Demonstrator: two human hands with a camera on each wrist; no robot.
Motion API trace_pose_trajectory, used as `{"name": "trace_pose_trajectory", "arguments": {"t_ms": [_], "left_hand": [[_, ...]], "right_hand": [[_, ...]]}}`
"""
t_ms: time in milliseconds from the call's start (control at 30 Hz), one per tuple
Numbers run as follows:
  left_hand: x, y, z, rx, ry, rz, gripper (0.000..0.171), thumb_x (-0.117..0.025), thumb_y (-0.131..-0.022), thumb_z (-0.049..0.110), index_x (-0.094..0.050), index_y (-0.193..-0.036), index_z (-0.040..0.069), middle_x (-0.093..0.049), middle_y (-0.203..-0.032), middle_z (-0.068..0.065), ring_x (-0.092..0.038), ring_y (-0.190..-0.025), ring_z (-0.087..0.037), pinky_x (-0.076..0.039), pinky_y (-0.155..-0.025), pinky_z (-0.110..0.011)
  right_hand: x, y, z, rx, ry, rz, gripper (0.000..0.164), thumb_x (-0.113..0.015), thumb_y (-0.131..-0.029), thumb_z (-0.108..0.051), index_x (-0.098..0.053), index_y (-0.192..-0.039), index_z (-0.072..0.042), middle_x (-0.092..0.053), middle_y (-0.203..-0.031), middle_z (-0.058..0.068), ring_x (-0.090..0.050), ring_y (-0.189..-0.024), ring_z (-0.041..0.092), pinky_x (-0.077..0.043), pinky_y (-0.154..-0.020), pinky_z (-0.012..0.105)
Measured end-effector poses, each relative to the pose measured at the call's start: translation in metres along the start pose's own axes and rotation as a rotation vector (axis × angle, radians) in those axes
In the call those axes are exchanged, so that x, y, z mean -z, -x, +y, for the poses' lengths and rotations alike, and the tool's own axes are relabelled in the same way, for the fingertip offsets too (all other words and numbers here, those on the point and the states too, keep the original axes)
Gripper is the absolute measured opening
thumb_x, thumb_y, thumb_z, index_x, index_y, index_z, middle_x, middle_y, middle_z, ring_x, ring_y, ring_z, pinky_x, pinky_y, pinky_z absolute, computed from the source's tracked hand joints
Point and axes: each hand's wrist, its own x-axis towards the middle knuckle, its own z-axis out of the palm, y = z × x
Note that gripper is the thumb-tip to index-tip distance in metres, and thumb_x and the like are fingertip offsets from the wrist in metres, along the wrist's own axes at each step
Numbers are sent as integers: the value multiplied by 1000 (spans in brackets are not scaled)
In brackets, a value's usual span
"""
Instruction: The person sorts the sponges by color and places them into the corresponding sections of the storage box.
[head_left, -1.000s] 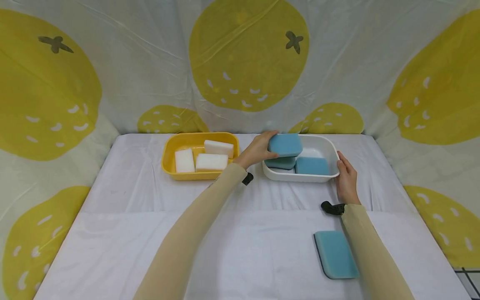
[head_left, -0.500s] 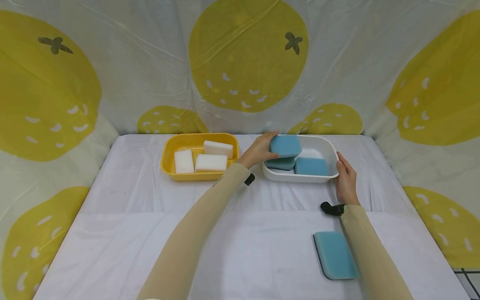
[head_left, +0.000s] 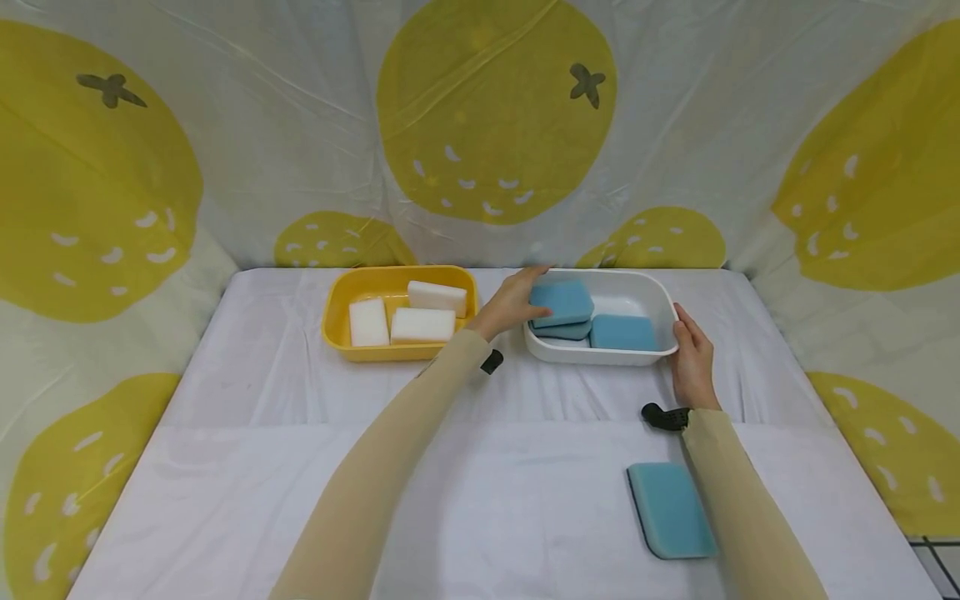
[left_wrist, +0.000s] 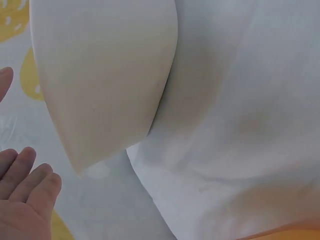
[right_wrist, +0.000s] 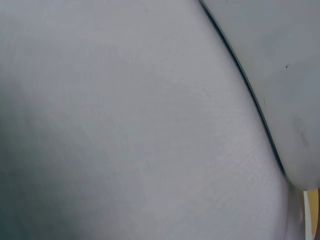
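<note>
A blue sponge (head_left: pixel 561 302) lies slightly askew on top of another blue sponge (head_left: pixel 564 330) at the left end of a white plastic tray (head_left: pixel 600 356). My left hand (head_left: pixel 510 307) is at that end, thumb and fingers spread beside the top sponge. In the left wrist view, the left hand's fingers (left_wrist: pixel 42 187) look relaxed, with nothing between them and the thumb. My right hand (head_left: pixel 693 358) grips the tray's right end, thumb at the rim. A further blue sponge (head_left: pixel 624 332) lies flat in the tray's front right part. The right wrist view shows only the tray's side and cloth.
Left of the white tray stands a yellow tray (head_left: pixel 397 353) with three white sponges (head_left: pixel 423 325) in it. A blue sponge (head_left: pixel 671 510) with a dark underside lies on the white tablecloth (head_left: pixel 525 500), beside my right forearm. A lemon-patterned curtain (head_left: pixel 495 233) hangs behind the table.
The top blue sponge has come down and left onto the one beneath it. My left hand's fingers have loosened from it and drawn slightly left. The right hand has stayed put.
</note>
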Motion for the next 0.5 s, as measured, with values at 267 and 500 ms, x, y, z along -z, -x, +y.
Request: {"name": "trace_pose_trajectory", "arguments": {"t_ms": [267,500], "left_hand": [[-1,17,1,-19,15,26,80,-71,-88,22,-25,-150,3,-26,-154,-11,-24,-140,-22,-20,-114,-28],[-14,35,-2,10,105,50,90,-74,-86,22,-17,-153,5,-14,-158,-10,-16,-143,-21,-16,-115,-29]], "right_hand": [[0,0,-1,4,20,0,50,-42,-104,-25,-31,-150,-10,-26,-156,1,-20,-141,11,-24,-110,21],[1,-1,-2,-2,28,-13,50,-41,-104,-23,-29,-151,-8,-24,-156,4,-20,-141,13,-25,-110,22]]}}
